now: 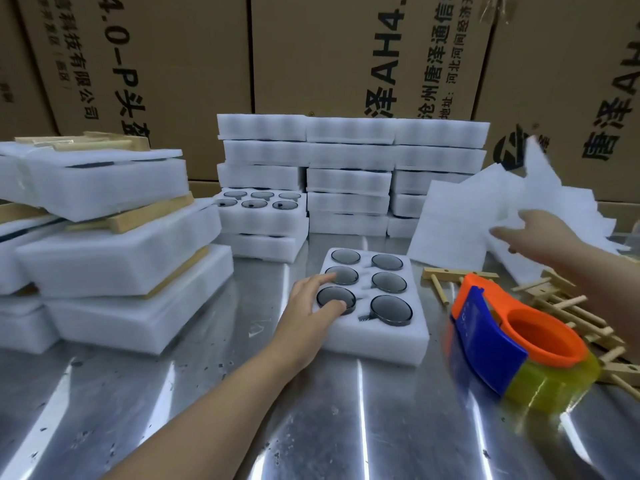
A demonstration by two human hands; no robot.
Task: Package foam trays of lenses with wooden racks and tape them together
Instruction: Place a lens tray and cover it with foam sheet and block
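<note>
Your left hand [318, 299]: fingers spread and fairly straight, tips resting on the left side of the foam tray [374, 341], over its two nearer left lenses.
Your right hand [543, 237]: blurred, raised at the loose foam sheets [460, 220] on the right; you cannot tell whether it grips one.
Foam tray: flat on the metal table [311, 427], centre, with six dark round lenses [390, 308] in two columns of three.
Tape dispenser [485, 334]: orange and blue, yellowish roll, on the table just right of the tray.
Wooden racks [568, 306]: heaped behind the dispenser, toward the right edge.
Stacked trays [349, 174]: at the rear, against cardboard boxes [311, 57].
Bundles of foam and wood [121, 265]: piled at left.
</note>
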